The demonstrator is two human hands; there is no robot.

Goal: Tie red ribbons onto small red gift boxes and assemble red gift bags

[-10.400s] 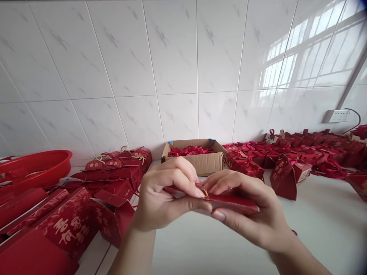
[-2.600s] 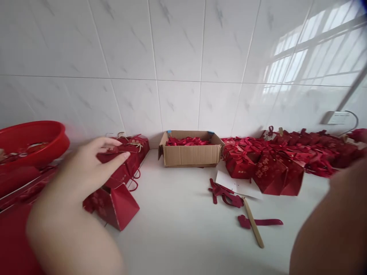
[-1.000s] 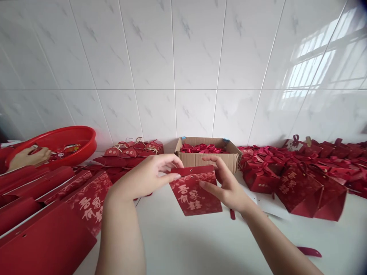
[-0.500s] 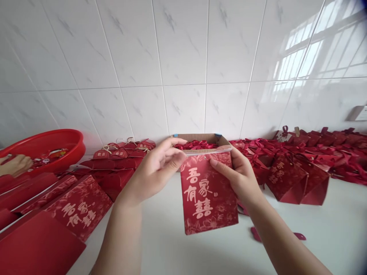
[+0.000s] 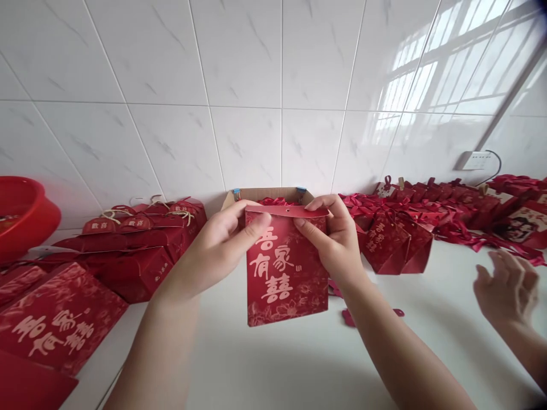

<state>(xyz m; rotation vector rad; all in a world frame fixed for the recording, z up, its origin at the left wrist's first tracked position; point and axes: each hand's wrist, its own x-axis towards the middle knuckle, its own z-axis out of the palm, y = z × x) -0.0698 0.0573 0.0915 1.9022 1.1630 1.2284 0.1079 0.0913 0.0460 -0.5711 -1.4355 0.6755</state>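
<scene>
Both of my hands hold a red gift box point(image 5: 287, 267) with pale lettering and a flower print, upright above the white table point(image 5: 256, 364). My left hand point(image 5: 228, 242) pinches its upper left corner, thumb on the front. At the upper right, my right hand point(image 5: 335, 233) grips it with the thumb below the top edge. A narrow flap with a small hole point(image 5: 288, 210) is folded over the front along the top. The back of the box is hidden. Just behind stands a cardboard carton point(image 5: 273, 195) with dark red ribbons in it.
At left lie printed red boxes point(image 5: 55, 319) and finished boxes tied with cord point(image 5: 141, 245), beside a red basin point(image 5: 25, 216). Several ribboned boxes point(image 5: 397, 242) stand at right. Another person's hand point(image 5: 508, 290) is over the table at far right. Dark red tags point(image 5: 348, 318) lie nearby.
The top flap has been folded forward over the box front, and my left hand now grips the corner. The view has turned right, and another person's hand has appeared at right.
</scene>
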